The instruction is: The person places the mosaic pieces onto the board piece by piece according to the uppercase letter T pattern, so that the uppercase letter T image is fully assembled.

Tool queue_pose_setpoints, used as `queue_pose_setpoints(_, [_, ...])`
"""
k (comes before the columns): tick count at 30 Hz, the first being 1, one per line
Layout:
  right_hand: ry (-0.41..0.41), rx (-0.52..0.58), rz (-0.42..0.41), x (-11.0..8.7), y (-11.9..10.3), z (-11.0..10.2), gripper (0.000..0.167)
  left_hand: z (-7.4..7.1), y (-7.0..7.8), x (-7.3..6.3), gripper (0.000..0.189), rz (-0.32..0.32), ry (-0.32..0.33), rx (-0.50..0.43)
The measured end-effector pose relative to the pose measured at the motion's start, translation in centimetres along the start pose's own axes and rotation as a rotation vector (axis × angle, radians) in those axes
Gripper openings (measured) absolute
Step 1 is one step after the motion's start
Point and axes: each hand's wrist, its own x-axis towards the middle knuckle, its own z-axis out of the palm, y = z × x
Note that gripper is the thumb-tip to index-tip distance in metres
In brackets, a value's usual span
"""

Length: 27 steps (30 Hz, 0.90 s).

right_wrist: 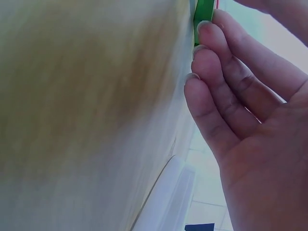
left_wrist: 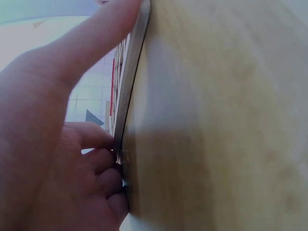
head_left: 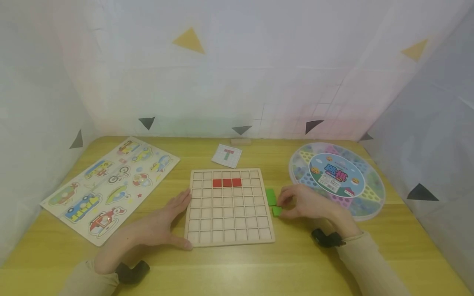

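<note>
A square wooden grid board [head_left: 229, 213] lies on the table, with three red tiles [head_left: 227, 183] in a row in its upper part. My left hand [head_left: 159, 226] is spread along the board's left side, fingertips at the edge and thumb at the near corner. Just right of the board, my right hand [head_left: 305, 201] pinches a small green tile [head_left: 276, 211] between thumb and fingers. More green tiles [head_left: 271, 197] lie beside the board's right edge, right by those fingertips. In the right wrist view, the fingertips meet a green tile [right_wrist: 204, 17] and the thumb tip is out of frame.
A small card [head_left: 226, 156] with a red and green T pattern lies behind the board, near a wooden block [head_left: 240, 142]. At left is a vehicle picture puzzle [head_left: 111, 189]; at right, a round board game [head_left: 337, 176]. Patterned sheeting [head_left: 237, 90] surrounds the table.
</note>
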Motion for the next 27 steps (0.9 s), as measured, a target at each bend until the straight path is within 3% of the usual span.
queue_pose_setpoints(11, [0.032, 0.026, -0.011, -0.1, -0.7, -0.8, 0.018, 0.0, 0.1, 0.0, 0.13, 0.012, -0.004, 0.003])
queue_pose_setpoints(19, [0.092, 0.064, 0.014, 0.8, -1.7, -1.8, 0.019, -0.1, 0.2, 0.0, 0.13, 0.006, -0.008, -0.011])
queue_pose_setpoints(27, [0.112, 0.032, -0.104, 3.8, -3.5, -1.5, 0.016, -0.1, 0.1, 0.0, 0.13, 0.008, -0.002, -0.013])
